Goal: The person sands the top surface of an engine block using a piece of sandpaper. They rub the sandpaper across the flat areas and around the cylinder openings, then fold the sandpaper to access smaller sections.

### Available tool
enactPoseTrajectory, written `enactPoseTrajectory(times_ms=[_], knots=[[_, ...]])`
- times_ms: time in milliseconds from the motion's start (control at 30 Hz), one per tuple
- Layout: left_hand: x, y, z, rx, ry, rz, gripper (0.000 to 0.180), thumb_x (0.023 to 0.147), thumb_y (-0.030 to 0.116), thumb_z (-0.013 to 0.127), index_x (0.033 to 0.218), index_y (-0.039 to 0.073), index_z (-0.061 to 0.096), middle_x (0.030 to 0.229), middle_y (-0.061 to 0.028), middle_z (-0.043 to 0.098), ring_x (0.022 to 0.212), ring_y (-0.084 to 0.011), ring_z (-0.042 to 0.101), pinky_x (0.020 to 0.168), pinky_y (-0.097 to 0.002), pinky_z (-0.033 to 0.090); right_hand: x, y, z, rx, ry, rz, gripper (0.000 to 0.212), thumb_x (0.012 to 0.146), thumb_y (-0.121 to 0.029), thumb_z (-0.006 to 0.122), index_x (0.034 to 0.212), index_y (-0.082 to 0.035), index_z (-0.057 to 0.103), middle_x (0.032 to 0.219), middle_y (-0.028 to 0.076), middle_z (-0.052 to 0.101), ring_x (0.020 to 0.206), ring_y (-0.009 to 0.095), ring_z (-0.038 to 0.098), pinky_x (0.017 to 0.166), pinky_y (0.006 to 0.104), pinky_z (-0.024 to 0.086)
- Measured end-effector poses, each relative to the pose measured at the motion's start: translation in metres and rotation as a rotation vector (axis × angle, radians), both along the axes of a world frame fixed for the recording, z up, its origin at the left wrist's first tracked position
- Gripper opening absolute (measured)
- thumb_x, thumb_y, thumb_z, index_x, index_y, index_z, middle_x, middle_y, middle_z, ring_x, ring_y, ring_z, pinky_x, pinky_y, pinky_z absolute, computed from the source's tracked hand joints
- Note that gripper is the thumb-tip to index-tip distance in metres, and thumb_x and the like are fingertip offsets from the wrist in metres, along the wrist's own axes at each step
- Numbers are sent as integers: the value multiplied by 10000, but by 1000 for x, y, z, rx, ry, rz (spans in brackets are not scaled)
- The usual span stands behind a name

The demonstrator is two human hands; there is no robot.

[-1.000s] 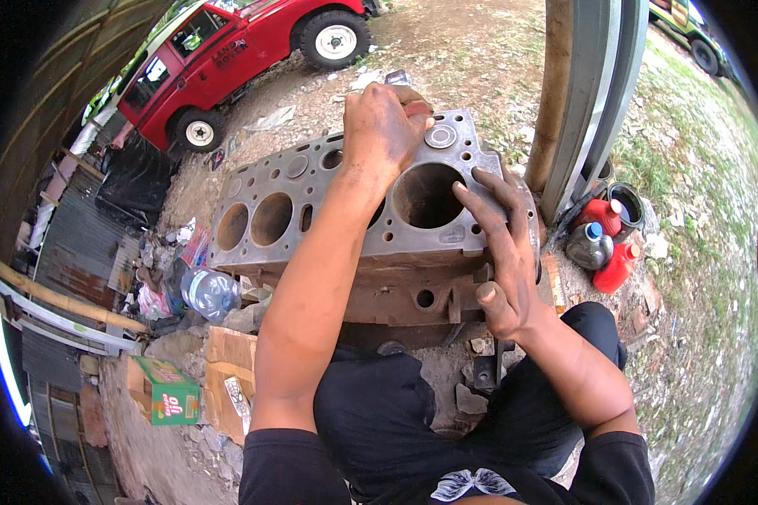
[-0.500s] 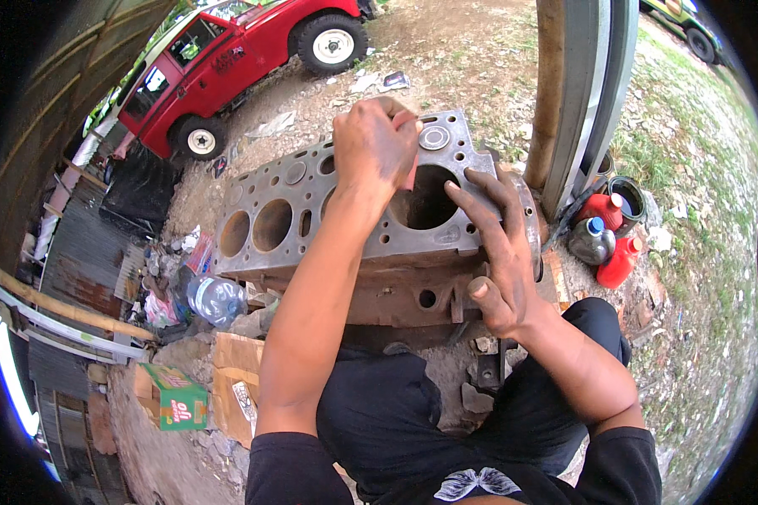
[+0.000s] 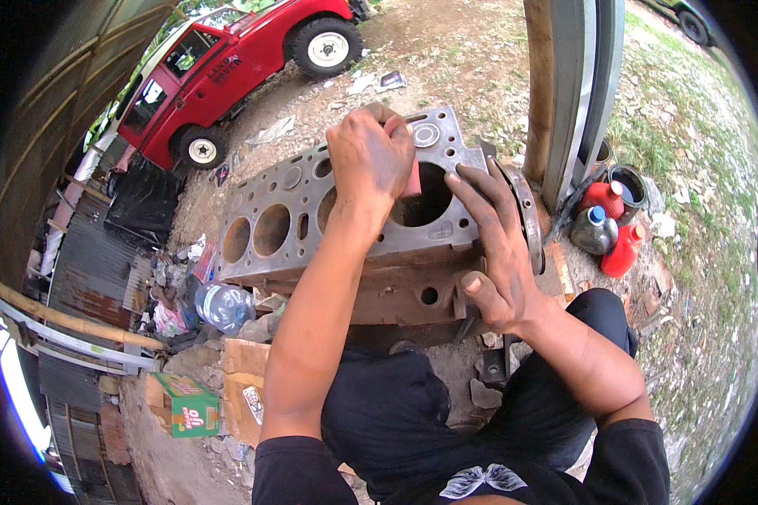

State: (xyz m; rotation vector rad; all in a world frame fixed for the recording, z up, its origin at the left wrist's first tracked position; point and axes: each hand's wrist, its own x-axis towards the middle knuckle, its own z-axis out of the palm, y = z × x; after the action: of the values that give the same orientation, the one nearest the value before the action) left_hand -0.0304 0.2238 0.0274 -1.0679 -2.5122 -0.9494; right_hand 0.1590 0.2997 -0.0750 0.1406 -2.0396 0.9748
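A grey metal engine block (image 3: 404, 295) lies before me with its row of round bores facing up. My left hand (image 3: 369, 156) is closed over the deck beside the right-hand bore (image 3: 429, 206). It grips a folded reddish strip (image 3: 413, 180), which looks like sandpaper. The strip's lower end reaches into that bore's left side; the rest is hidden in my fingers. My right hand (image 3: 495, 240) has its fingers stretched out and thumb apart, with fingertips at the bore's right edge. It holds nothing, and both hands are darkly smudged.
Red and dark bottles (image 3: 598, 229) stand right of the block, by a metal post (image 3: 574, 101). Left of it are a large clear plastic bottle (image 3: 225, 306), a green carton (image 3: 189, 406) and brown cardboard (image 3: 242, 379). A red vehicle (image 3: 227, 71) is parked beyond.
The reddish strip and my left hand have shifted slightly, and the strip shows more inside the bore. My right hand stays at the bore's edge. The whole view has tilted a little.
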Motion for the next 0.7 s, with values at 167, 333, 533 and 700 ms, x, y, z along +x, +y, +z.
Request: enactPoseTrajectory(times_ms=[167, 333, 533, 700], knots=[[2, 5, 7, 13, 86, 31, 228, 875, 239, 782, 934, 24, 827, 834, -205, 795, 799, -359, 802, 791, -418, 616, -3, -5, -5, -6, 32, -20, 962, 1008, -698, 503, 1672, -18, 354, 1613, 337, 377, 1524, 610, 298, 1275, 658, 210], [16, -28, 10, -97, -5, -26, 284, 867, 302, 842, 1007, 55, 851, 930, -188, 822, 858, -301, 806, 822, -402, 614, -1, -1, -8, -19, 62, -17, 960, 1026, -623, 528, 1672, 45, 287, 1648, 338, 359, 1546, 570, 304, 1289, 619, 211], [7, -57, 25, 233, -206, -201, 285, 882, 266, 877, 1043, 32, 847, 969, -123, 828, 846, -185, 764, 805, -343, 599, -1, 4, -6, -28, 91, -14, 896, 1034, -546, 559, 1654, 54, 318, 1618, 338, 390, 1501, 547, 375, 1267, 589, 270], [17, -57, 29, 405, -102, -305, 322, 909, 248, 874, 1070, -27, 827, 970, -117, 818, 834, -152, 730, 805, -276, 568, 4, 1, 8, -3, 76, -136, 743, 1035, -431, 603, 1583, 51, 463, 1567, 321, 459, 1456, 496, 457, 1234, 562, 340]])
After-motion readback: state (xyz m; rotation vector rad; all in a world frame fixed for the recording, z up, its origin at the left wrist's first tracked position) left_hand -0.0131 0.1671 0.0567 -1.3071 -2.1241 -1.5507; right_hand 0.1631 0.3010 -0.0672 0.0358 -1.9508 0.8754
